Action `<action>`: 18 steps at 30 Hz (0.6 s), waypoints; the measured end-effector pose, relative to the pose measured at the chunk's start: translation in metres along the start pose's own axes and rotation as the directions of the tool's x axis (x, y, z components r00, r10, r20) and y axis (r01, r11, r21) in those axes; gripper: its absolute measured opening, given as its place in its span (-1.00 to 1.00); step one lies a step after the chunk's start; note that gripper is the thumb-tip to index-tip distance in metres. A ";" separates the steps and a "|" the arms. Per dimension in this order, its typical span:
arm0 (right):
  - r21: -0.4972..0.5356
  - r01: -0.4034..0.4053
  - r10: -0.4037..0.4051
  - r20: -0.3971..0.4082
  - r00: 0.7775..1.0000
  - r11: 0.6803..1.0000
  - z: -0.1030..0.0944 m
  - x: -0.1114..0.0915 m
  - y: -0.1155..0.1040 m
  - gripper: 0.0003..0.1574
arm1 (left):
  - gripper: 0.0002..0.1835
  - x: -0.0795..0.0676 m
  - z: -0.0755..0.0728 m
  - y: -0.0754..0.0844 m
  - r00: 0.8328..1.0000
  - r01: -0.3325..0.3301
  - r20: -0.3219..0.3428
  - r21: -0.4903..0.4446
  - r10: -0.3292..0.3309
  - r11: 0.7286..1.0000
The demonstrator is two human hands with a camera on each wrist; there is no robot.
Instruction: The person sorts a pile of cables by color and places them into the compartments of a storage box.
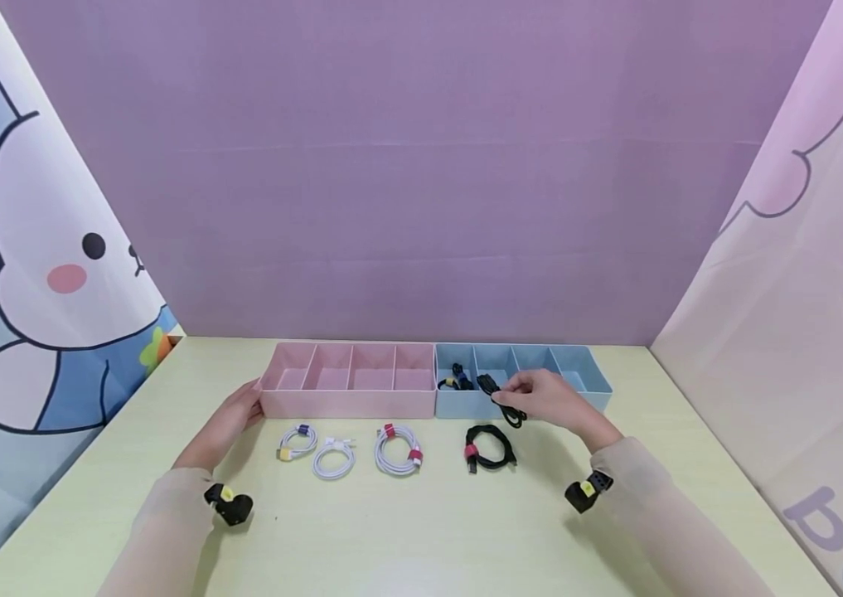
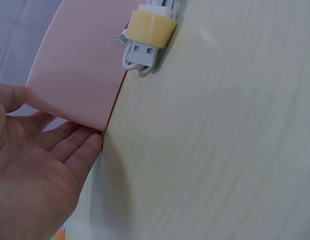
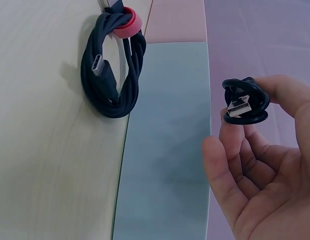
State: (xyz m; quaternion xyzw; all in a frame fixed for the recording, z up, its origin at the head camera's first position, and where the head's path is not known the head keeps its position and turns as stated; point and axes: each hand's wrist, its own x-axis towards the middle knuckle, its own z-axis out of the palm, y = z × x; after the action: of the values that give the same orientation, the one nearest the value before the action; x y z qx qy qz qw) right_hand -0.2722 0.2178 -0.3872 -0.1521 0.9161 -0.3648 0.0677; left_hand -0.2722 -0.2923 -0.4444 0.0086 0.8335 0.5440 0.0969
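1. Right hand (image 1: 551,402): thumb and fingers pinch a coiled black cable (image 1: 514,414), held off the bench (image 1: 421,539) by the front rim of the blue box (image 1: 466,406); its metal USB plug shows.
2. Left hand (image 1: 233,414): fingers extended, touching the left end wall of the pink box (image 1: 346,406). The two hands are well apart.
3. Boxes: placed end to end, pink left of blue, each with four compartments in a row. From here I see dark cables with yellow and blue bands (image 1: 458,378) in blue's leftmost compartment.
4. In front of pink, left to right: a white cable with purple and yellow bands (image 1: 306,452), a plain white coil (image 1: 333,476), a white cable with red bands (image 1: 395,471).
5. In front of blue: a black coil with a red band (image 3: 88,82).
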 end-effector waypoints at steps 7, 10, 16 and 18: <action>0.018 -0.015 0.015 -0.018 1.000 1.000 0.001 0.007 -0.004 -0.57 | -0.21 -0.001 0.000 0.002 1.000 0.010 0.005 0.011 -0.010 1.000; 0.041 -0.021 0.022 -0.017 1.000 0.999 0.001 0.009 -0.005 -0.57 | -0.21 -0.002 0.001 0.002 1.000 0.019 0.005 0.013 -0.019 1.000; 0.079 -0.025 0.026 -0.011 1.000 0.997 0.000 0.014 -0.009 -0.56 | -0.21 -0.002 0.001 0.002 1.000 0.021 0.004 0.015 -0.021 1.000; 0.078 -0.027 0.028 -0.014 1.000 0.997 0.000 0.016 -0.010 -0.54 | -0.21 -0.002 0.000 0.001 1.000 0.017 0.005 0.014 -0.017 1.000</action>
State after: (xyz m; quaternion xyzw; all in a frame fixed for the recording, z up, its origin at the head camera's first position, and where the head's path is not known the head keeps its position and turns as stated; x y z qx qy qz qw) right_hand -0.2848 0.2061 -0.3808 -0.1341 0.9036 -0.4005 0.0717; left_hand -0.2703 -0.2917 -0.4433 0.0036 0.8370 0.5373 0.1035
